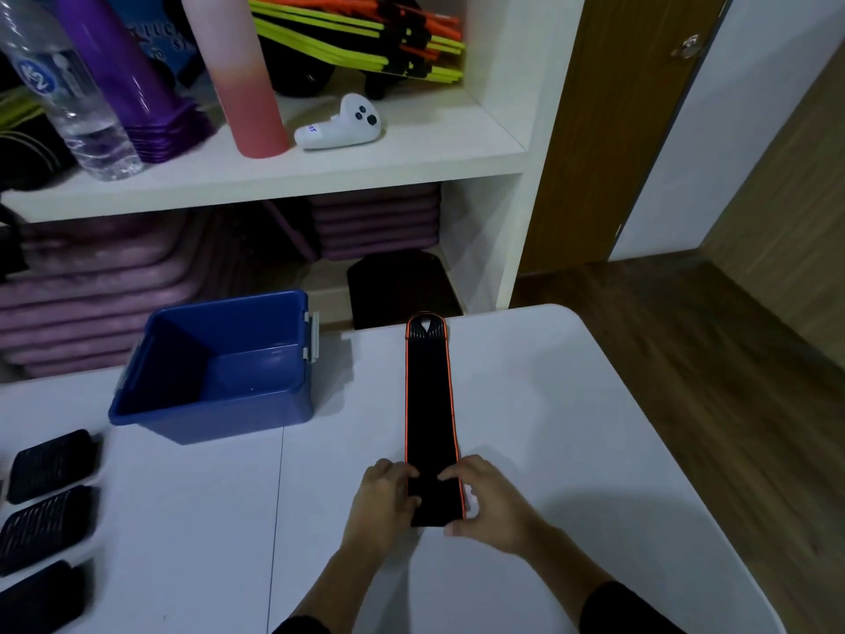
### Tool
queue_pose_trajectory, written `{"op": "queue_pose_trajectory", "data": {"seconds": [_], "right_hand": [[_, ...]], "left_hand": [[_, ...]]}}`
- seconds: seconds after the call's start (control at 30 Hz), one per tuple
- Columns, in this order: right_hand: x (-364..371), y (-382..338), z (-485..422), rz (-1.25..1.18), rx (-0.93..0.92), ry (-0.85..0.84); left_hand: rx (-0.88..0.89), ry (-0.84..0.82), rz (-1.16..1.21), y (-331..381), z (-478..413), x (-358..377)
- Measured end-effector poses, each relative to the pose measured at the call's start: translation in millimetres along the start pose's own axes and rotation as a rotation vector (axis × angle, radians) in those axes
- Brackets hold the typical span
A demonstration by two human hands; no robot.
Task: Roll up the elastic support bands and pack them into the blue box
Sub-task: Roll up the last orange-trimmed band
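Shelving (320,176) fills the far side of my remote view, with purple mats stacked below and bottles above. A wooden door (617,130) and wood floor (686,359) lie to its right. The white tabletop (548,404) runs from there toward me, and I judge it smooth and flat enough to roll cloth on.

The blue box (219,418) stands open-topped at far left, showing only its blue walls. It is near the work but apart from it, so a finished roll should have a short trip.

The elastic support band (430,404), black with orange edging, lies flat and straight, its far end at the tabletop's back edge. Laid out like that, it can roll evenly from the near end. Three dark ribbed pieces (48,464) wait at the left edge, likely more bands.

Both grips work the band's near end. The left grip (386,501) curls its fingers over the left edge, and the right grip (491,501) pinches the right corner between thumb and fingers. I judge the roll is only starting.
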State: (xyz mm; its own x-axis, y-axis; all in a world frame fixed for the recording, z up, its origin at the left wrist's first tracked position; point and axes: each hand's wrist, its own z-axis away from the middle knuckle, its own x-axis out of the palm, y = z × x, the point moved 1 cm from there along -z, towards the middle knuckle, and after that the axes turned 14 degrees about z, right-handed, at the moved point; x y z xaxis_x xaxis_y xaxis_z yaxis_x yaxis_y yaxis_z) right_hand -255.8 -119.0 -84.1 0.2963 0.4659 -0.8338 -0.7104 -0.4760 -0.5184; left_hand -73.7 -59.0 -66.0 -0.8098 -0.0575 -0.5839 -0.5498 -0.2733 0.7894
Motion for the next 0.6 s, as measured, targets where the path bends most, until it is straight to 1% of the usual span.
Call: {"op": "queue_pose_trajectory", "data": {"seconds": [0.1,0.23,0.3,0.33,0.37,0.43,0.47,0.6], "right_hand": [[3,0,2,0.186,-0.068,-0.095],[8,-6,1,0.346,-0.114,-0.001],[9,-8,2,0.35,-0.108,0.028],[9,-8,3,0.327,-0.098,0.037],[8,-8,4,0.294,-0.083,0.034],[5,-5,6,0.209,-0.047,0.009],[4,-4,7,0.163,-0.016,-0.009],[3,0,7,0.061,0.123,-0.055]], "left_hand": [[0.171,-0.124,-0.14,-4,10,4],[0.226,-0.191,-0.26,-6,11,10],[0.254,-0.187,-0.331,-6,8,14],[0.239,-0.207,-0.358,-3,8,13],[0.27,-0.191,-0.399,-3,8,14],[0.291,-0.213,-0.338,-4,8,16],[0.266,-0.2,-0.262,-3,10,15],[0.07,-0.208,-0.012,2,16,12]]}}
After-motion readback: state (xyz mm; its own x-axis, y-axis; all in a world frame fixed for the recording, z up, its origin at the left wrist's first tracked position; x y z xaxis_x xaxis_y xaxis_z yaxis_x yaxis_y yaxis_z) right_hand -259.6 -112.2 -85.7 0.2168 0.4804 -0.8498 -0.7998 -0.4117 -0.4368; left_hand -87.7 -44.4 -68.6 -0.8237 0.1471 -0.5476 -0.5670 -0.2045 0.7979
